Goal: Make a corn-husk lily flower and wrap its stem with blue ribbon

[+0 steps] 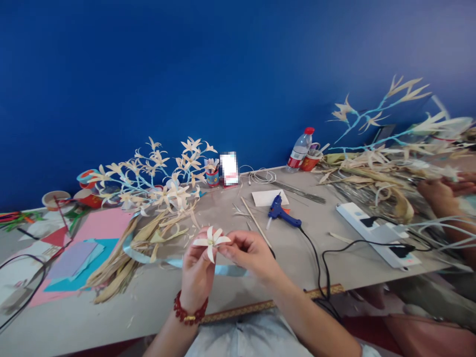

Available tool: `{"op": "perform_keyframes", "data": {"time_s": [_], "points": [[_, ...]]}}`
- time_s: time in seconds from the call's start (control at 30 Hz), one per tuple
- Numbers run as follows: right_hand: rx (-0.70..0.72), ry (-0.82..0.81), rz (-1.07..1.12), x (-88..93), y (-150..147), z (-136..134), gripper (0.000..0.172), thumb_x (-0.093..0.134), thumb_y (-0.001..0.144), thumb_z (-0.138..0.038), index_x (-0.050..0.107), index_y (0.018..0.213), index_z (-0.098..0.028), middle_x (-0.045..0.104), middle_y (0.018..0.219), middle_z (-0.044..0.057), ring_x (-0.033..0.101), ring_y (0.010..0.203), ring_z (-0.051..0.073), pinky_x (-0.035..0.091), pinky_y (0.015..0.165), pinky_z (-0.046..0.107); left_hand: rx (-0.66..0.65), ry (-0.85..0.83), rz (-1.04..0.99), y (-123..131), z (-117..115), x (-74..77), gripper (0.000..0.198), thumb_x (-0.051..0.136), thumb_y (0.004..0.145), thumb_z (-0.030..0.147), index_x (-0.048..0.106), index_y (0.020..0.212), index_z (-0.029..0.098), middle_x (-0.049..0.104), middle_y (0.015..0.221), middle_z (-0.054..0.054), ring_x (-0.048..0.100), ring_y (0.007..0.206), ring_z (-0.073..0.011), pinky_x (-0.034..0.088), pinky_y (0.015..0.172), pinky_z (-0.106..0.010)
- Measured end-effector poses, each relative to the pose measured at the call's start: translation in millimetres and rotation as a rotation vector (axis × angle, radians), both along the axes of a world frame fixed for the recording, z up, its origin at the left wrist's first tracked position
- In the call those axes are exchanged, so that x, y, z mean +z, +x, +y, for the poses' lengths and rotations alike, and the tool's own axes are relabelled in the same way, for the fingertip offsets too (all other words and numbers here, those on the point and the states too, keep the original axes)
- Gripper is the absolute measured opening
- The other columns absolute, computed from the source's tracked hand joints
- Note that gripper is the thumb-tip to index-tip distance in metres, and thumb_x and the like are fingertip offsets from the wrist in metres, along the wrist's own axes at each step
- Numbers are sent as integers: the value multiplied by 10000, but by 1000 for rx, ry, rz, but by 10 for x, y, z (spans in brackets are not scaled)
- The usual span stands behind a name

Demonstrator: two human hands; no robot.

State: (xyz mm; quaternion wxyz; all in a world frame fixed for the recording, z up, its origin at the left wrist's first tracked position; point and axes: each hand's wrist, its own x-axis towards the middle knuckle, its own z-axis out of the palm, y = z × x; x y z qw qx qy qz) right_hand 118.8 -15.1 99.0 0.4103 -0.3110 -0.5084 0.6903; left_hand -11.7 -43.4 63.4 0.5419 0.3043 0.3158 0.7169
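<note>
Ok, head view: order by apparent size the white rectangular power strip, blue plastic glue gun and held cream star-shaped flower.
1. White power strip
2. Blue glue gun and cream flower: too alike to rank.

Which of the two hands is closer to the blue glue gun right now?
Right. The right hand is on the near side of the blue glue gun, slightly left of it; the left hand, holding the white flower, is farther left.
</note>
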Motion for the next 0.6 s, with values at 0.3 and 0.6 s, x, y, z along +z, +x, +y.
{"op": "perform_keyframes", "data": {"time_s": [0.3, 0.6], "points": [[-25, -34, 92, -112, -58, 4, 381, 772, 659, -456, 513, 652, -176, 312, 485, -106, 223, 446, 47, 174, 428, 201, -126, -105, -111, -28, 37, 20, 156, 816, 634, 244, 697, 728, 204, 688, 901, -24, 629, 854, -154, 487, 807, -269], [123, -112, 187, -137, -107, 141, 392, 778, 669, -442, 486, 656, -180, 336, 467, -117, 186, 390, 25, 120, 396, 199, -208, -111, -158, -145, 168, -7, 235, 842, 590, 213, 718, 788, 197, 655, 933, -27, 606, 834, -141, 473, 793, -260]]}}
